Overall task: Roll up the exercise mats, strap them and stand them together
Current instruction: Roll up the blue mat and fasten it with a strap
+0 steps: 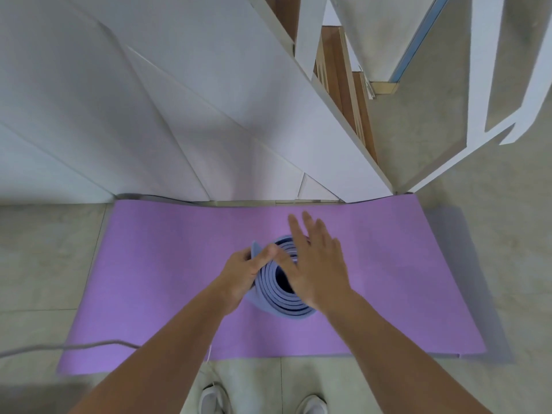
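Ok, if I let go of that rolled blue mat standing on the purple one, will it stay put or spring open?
Probably loosens: the rolled mat shows slack coils and no strap, and your left hand grips its outer edge. Standing on end on the purple mat, it may tip, then roll.

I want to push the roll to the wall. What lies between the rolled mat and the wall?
Only a bare stretch of the flat purple mat, which runs from the rolled mat to the wall, seen in the head view.
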A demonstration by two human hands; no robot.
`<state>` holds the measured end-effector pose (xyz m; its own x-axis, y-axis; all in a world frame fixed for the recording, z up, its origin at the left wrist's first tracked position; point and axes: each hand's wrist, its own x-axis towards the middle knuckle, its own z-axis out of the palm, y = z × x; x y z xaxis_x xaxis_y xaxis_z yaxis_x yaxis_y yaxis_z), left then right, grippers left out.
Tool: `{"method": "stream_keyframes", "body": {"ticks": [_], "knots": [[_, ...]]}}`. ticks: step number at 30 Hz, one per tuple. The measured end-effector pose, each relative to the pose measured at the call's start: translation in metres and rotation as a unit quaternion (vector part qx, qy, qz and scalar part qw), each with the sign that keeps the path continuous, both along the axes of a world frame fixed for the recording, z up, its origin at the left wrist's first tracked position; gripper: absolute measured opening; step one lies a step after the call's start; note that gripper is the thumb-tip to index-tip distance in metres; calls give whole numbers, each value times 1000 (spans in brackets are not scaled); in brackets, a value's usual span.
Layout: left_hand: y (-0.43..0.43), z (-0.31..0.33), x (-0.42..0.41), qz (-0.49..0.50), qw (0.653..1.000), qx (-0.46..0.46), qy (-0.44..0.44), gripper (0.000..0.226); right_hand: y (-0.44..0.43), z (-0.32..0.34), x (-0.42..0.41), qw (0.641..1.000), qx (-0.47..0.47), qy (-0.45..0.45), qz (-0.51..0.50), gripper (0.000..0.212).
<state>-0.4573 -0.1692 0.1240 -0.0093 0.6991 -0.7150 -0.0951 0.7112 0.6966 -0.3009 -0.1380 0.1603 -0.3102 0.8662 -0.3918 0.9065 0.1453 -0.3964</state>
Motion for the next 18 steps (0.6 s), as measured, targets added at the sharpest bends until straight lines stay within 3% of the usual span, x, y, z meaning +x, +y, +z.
{"method": "stream_keyframes", "body": {"ticks": [3, 6, 8, 12, 18], "knots": [[0, -3, 3, -9, 1000, 3, -19, 68, -13, -21, -9, 994, 52, -86, 37, 87], [6, -4, 0, 111, 992, -54, -33, 63, -4, -25, -15, 991, 68, -103, 43, 89], [8, -3, -2, 176, 977, -117, 20, 56, -3, -25, -18, 988, 97, -89, 78, 87], [12, 2, -8, 174, 968, -141, 116, 45, -22, -28, -18, 975, 124, -42, 178, 86], [13, -2, -35, 181, 959, -133, 173, 50, -12, -30, 11, 978, 117, -47, 165, 92]]}}
